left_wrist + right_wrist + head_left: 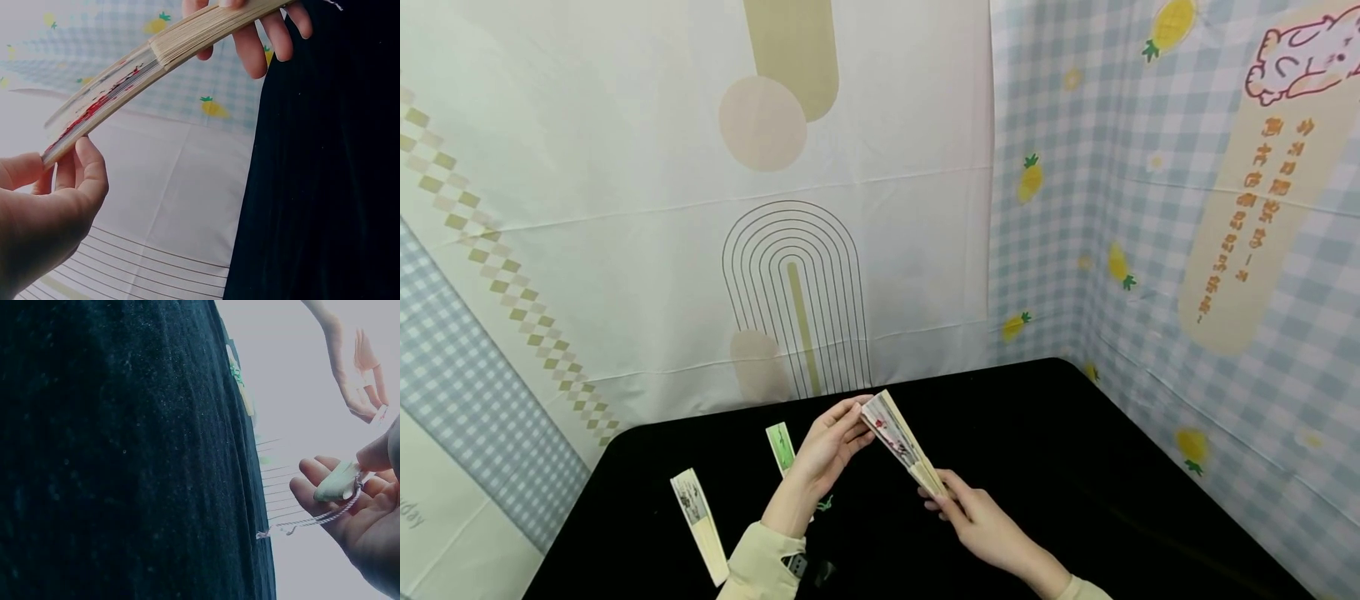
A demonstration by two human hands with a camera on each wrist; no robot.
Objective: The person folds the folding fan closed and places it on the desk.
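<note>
- Head view: both hands hold one closed folding fan (901,442) in the air above the black table (1075,467). The left hand (831,446) pinches the fan's paper end between thumb and curled fingers; the right hand (973,512) grips the bamboo handle end, fingers curled round it.
- Two more closed fans lie on the table: a green fan (781,447) just behind the left hand, and a pale fan (700,523) near the table's left edge, well apart from the hands.
- Left wrist view: the fan (150,69) runs slantwise, its stacked bamboo ribs and red-printed paper edges showing. The left hand (56,187) nips the lower paper tip with thumb and fingertips; the right hand's fingers (250,47) wrap the ribs at the top.
- Right wrist view: the right hand (356,506) closes round the fan's pivot end (337,482), from which a pink-and-white cord (306,519) dangles. The left hand (359,381) shows farther off, fingers bent at the other tip. The green fan (240,384) lies at the table's (125,456) edge.
</note>
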